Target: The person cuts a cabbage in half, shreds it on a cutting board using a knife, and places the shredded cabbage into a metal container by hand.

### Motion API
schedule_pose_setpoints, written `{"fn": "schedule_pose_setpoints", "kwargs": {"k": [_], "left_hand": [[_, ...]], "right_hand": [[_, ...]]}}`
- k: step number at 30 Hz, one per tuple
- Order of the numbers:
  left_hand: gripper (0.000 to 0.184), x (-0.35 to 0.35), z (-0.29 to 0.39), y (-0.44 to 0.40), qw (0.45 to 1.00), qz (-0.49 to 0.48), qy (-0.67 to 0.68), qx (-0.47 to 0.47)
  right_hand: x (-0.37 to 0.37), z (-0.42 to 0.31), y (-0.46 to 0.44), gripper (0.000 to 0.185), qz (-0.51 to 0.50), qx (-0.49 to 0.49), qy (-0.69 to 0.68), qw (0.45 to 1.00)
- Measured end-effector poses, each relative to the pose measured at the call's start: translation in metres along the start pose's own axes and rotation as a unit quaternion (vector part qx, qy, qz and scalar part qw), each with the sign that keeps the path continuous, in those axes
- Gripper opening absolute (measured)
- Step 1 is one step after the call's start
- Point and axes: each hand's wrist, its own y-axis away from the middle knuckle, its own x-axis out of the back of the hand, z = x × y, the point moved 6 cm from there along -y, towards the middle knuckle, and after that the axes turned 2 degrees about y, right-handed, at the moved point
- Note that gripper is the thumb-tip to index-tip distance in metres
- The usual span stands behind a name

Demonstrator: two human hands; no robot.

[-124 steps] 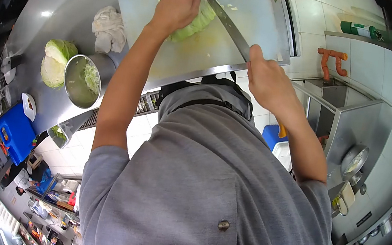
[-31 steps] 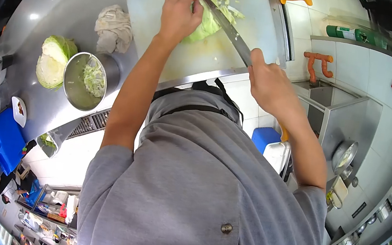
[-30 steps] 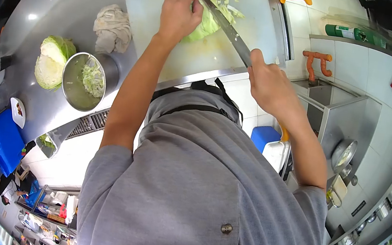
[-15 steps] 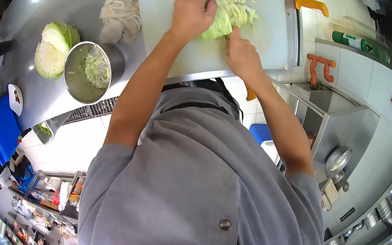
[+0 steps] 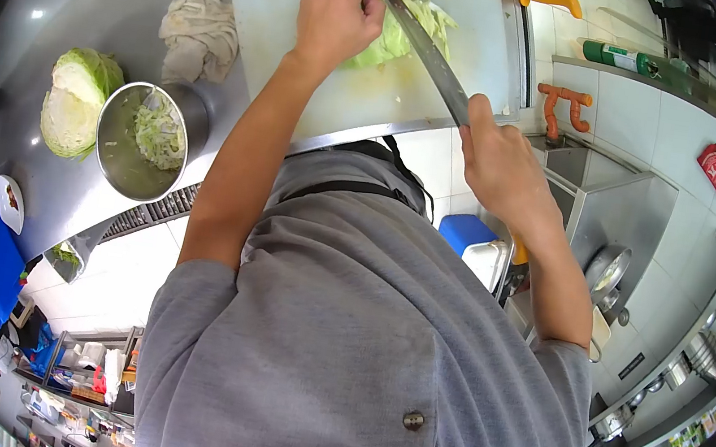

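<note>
"Pale green, partly sliced cabbage (image 5: 391, 44): where is it lying?"

"A broad, shiny grey steel counter (image 5: 105, 18) is bearing a white rectangular plastic cutting board (image 5: 481, 41), and the cabbage is lying on that."

"And the blade?"

"A long grey steel knife (image 5: 426, 47) is slanting across the board, its far end reaching just beside the left hand (image 5: 336, 13)."

"What is standing nearby?"

"A round silver metal pot (image 5: 119, 147). A cream-and-green cabbage chunk (image 5: 74, 109) is sitting just beside it, and a crumpled off-white cloth (image 5: 200, 35) is lying near the board."

"The fingers?"

"The right hand's (image 5: 506, 166) are wrapping tightly around the knife. The left hand's are bending at the cabbage's edge; their tips are hiding, so I can't tell whether they're gripping."

"Smallest?"

"Pale green shreds (image 5: 159, 134), resting inside the pot."
</note>
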Motion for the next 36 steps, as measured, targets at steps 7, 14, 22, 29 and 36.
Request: {"fn": "schedule_pose_setpoints", "kwargs": {"k": [7, 14, 22, 29, 36], "left_hand": [[0.014, 0.0, -0.006, 0.003, 0.999, 0.007, 0.032, 0.015], [0.013, 0.012, -0.006, 0.012, 0.995, 0.064, 0.073, -0.024], [0.014, 0.009, -0.006, 0.009, 0.999, 0.02, 0.038, -0.011], [0.015, 0.008, -0.007, 0.009, 0.999, 0.033, 0.038, -0.007], [0.014, 0.008, -0.011, 0.009, 0.998, 0.038, 0.056, -0.01]], "right_hand": [[-0.079, 0.0, -0.09, 0.019, 0.079, 0.039, -0.032, 0.996], [-0.084, -0.002, -0.104, 0.022, 0.086, 0.028, -0.033, 0.995], [0.001, -0.019, -0.008, 0.017, 0.001, -0.009, 0.009, 1.0], [-0.009, -0.015, -0.002, 0.019, -0.004, -0.016, 0.043, 0.999], [-0.079, -0.009, -0.086, 0.022, 0.083, 0.04, -0.024, 0.995]]}}
